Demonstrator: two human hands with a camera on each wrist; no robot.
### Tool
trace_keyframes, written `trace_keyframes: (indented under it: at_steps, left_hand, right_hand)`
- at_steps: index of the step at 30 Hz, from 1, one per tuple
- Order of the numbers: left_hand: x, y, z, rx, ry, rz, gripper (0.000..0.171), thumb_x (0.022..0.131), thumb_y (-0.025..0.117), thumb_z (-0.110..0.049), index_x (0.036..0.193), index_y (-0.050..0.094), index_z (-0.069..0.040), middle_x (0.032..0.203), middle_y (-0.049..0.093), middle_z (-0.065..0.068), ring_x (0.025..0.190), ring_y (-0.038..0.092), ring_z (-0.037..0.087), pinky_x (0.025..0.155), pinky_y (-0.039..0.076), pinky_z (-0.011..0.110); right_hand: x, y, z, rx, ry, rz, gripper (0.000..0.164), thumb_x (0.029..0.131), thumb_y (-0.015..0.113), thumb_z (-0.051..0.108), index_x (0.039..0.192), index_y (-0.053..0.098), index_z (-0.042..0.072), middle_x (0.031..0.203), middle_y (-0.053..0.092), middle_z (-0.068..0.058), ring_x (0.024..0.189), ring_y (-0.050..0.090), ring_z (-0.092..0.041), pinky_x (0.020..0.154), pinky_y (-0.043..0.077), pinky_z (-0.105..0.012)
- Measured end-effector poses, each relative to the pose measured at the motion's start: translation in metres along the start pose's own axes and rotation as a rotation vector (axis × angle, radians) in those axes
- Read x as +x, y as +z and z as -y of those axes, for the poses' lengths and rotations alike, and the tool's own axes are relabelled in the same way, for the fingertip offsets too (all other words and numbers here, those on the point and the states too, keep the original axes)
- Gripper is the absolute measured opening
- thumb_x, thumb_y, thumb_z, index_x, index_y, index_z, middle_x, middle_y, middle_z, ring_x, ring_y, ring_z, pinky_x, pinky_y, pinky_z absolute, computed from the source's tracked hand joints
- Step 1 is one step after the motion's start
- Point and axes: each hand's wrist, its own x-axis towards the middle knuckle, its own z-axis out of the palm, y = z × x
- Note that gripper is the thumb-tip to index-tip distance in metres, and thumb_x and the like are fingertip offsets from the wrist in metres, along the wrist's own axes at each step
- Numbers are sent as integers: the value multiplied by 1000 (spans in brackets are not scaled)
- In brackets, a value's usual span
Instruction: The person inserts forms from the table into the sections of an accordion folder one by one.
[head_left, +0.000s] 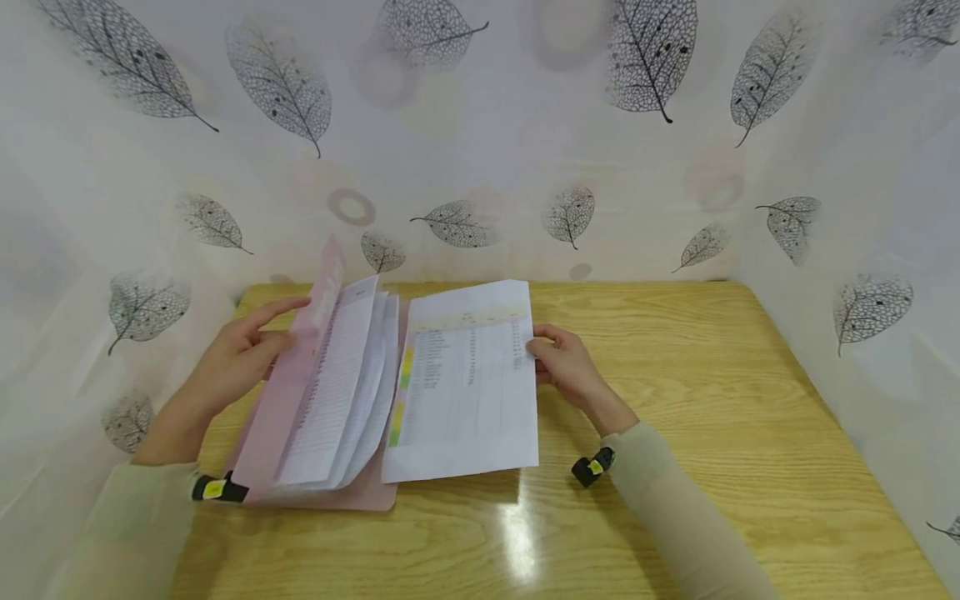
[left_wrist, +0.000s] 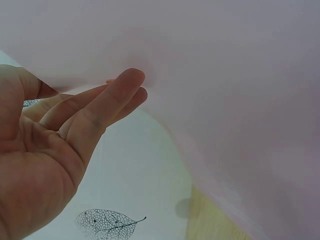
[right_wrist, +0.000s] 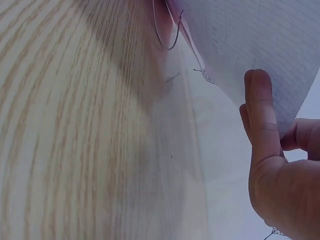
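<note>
A pink folder (head_left: 258, 450) lies on the table with its front cover raised at the left. My left hand (head_left: 236, 358) pinches the cover's left edge between thumb and fingers; in the left wrist view the pink cover (left_wrist: 225, 100) fills most of the picture. Several loose-edged white pages (head_left: 322, 425) stand fanned behind that cover. On the right, a printed sheet (head_left: 468, 417) with a table and yellow-green marks along its left side is held tilted up. My right hand (head_left: 566, 367) pinches its right edge, fingers behind the sheet in the right wrist view.
The wooden table (head_left: 675, 375) stretches to the right and in front of the folder. A pale curtain (head_left: 487, 150) with leaf prints hangs behind and on both sides. In the right wrist view a thin curved ring (right_wrist: 167, 45) shows near the folder's spine.
</note>
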Motion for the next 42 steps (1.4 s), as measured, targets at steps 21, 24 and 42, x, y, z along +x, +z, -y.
trace_keyframes:
  at_steps: [21,24,42]
  left_hand:
    - [0,-3,2,-7,-35,13,51,110,53,-20,161,45,-20,59,33,-11,52,45,9,59,52,26]
    - [0,-3,2,-5,-35,10,50,110,53,-20,160,46,-20,58,33,-11,50,41,9,57,49,27]
    - [0,-3,1,-3,-46,10,51,110,51,-20,161,45,-20,57,34,-10,53,46,9,61,54,27]
  right_hand:
    - [2,0,2,-41,-58,28,38,106,49,7,140,54,-8,115,75,-26,76,77,-16,67,63,-30]
    - [4,3,3,-55,-57,23,37,106,49,7,139,55,-8,114,75,-25,75,76,-15,68,63,-31]
    - [11,12,6,57,6,-107,40,101,48,3,137,57,-11,88,73,-4,66,71,-10,61,59,-24]
